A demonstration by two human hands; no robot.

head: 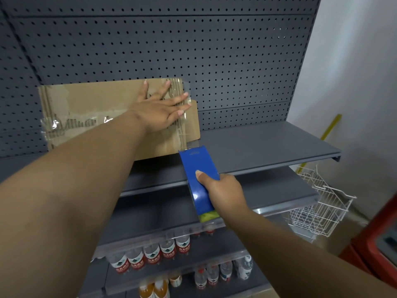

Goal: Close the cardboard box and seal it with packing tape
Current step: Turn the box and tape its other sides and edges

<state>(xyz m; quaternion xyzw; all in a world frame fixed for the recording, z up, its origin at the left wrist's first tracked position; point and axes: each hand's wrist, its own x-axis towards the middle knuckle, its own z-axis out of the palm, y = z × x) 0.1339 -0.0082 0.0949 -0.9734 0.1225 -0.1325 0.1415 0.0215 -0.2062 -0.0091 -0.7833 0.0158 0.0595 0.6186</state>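
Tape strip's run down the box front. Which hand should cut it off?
Right. The right hand already grips the blue tape dispenser, its front end at the box edge. The left hand lies flat, pressing the tape down.

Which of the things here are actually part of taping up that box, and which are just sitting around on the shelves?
Part of the job:
cardboard box, pressed flat by the left hand
blue tape dispenser, gripped by the right hand
clear tape on the box

Just lying about:
water bottles
white wire basket
yellow stick
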